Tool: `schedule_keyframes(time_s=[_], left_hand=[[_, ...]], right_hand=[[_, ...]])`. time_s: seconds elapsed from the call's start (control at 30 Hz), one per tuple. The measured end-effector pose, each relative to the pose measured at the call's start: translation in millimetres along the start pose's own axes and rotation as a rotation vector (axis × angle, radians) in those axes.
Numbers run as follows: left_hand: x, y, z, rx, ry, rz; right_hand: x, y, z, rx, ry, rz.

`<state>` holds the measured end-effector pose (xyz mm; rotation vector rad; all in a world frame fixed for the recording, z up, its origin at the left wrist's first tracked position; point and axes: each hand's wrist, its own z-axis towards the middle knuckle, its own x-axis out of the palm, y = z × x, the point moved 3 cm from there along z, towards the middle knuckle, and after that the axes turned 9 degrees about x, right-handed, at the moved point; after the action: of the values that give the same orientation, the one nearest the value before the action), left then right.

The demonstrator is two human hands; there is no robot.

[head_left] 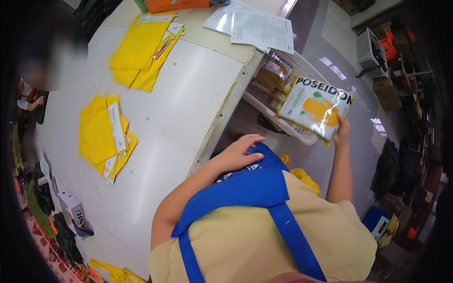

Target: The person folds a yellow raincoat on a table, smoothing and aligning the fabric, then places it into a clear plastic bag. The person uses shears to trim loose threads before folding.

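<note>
My right hand (pixel 343 128) grips a flat plastic packet (pixel 314 109) by its right edge. The packet is white with a yellow-orange garment picture, green leaf shapes and dark lettering. It is held above a white plastic basket (pixel 306 135), which contains several similar packets (pixel 271 80). The packet covers part of the basket. My left hand (pixel 243 153) hovers before the blue apron (pixel 236 188) near the table's edge, fingers loosely bent and apart, holding nothing.
On the white table (pixel 165 141) lie two piles of flat yellow pieces with white labels, one farther back (pixel 141 49), one nearer (pixel 106 134). Printed papers (pixel 262 30) rest at the table's far corner. A grey crate (pixel 370 52) stands at the right. Another person's hand (pixel 37 101) shows far left.
</note>
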<state>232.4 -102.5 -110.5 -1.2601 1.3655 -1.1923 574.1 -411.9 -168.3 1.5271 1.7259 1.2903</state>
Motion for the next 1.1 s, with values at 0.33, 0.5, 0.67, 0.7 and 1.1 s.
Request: schedule_keyframes(time_s=[0.33, 0.5, 0.67, 0.7, 1.1], left_hand=[[9, 98, -54, -0.367, -0.780, -0.156], [121, 168, -138, -0.311, -1.609, -0.399], [304, 258, -175, -0.863, -1.951, -0.285], [347, 279, -165, -1.028, -1.896, -0.388], [482, 466, -196, -1.473, -1.890, -1.287]], right_hand=[[-81, -42, 268, -0.211, -0.237, -1.022], [144, -198, 136, 0.485, 0.900, -1.478], [286, -197, -58, 0.412, 1.649, -1.481], [298, -191, -77, 0.434, 1.686, -1.532], [322, -290, -134, 0.016, 1.775, -2.487]])
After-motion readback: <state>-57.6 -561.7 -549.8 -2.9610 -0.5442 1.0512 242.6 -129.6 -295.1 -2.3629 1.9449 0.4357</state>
